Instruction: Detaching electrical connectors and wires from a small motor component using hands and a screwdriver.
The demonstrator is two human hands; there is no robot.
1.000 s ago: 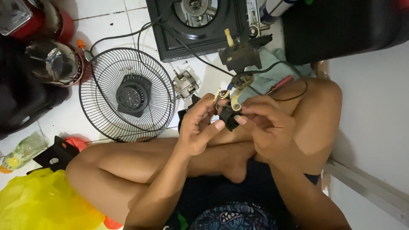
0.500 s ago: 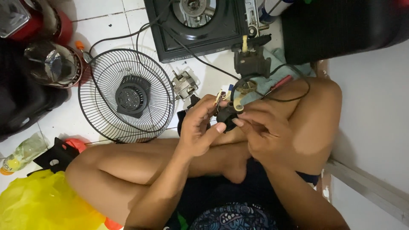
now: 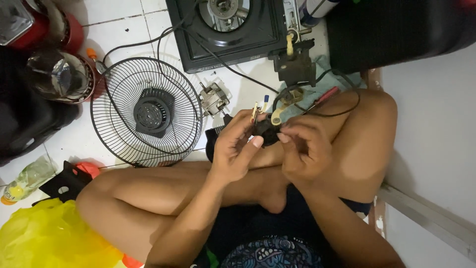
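Observation:
I sit cross-legged on a white tiled floor. My left hand [image 3: 236, 147] and my right hand [image 3: 303, 145] meet over my lap, both gripping a small black electrical part [image 3: 266, 130] with thin wires and a yellow lever sticking up from it. Black cables run from the part toward a black block [image 3: 296, 65] with a yellow knob on the floor ahead. My fingers hide most of the small part.
A round black wire fan grille [image 3: 147, 111] lies to the left. A black square fan housing [image 3: 228, 30] sits at the top. A small metal motor piece [image 3: 214, 98], a red-handled tool [image 3: 325, 96], a yellow plastic bag [image 3: 47, 235], a bottle [image 3: 27, 179] and red appliances [image 3: 44, 30] surround me.
The view has shifted slightly; my hands stay on the small black part, with fingers adjusting their grip a little. The black block with the yellow knob sits a bit further from my hands.

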